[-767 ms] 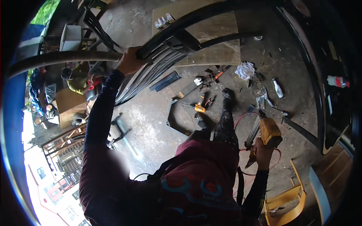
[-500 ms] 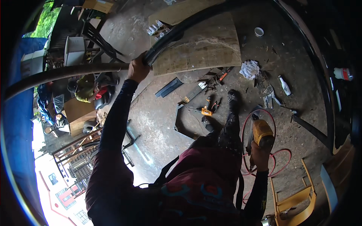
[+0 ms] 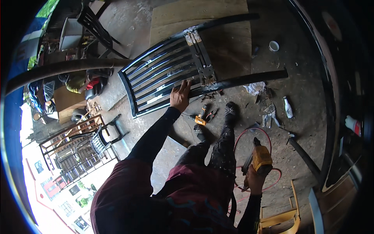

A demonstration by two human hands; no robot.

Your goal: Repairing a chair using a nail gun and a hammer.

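Note:
My left hand (image 3: 180, 96) grips the lower edge of a black metal chair frame (image 3: 167, 74) with several curved slats, held up in front of me over the concrete floor. Two long black legs of the frame stretch off to the right. My right hand (image 3: 254, 180) hangs low at my side, closed round the handle of a yellow and black nail gun (image 3: 260, 158). A red hose (image 3: 249, 136) loops on the floor below the gun. My dark trousers and shoe (image 3: 230, 109) show between the hands.
A yellow and black drill (image 3: 201, 117) and pliers lie on the floor near my foot. A plywood sheet (image 3: 202, 15) lies beyond the frame. Black chairs (image 3: 91, 140) stand at left, a yellow chair (image 3: 278, 218) at lower right. A bottle (image 3: 288, 107), rags and a white cup (image 3: 274, 46) are scattered right.
The chair frame has swung round so its slatted back faces me, and my left hand has shifted along it toward the middle. The right hand with the nail gun has dropped slightly.

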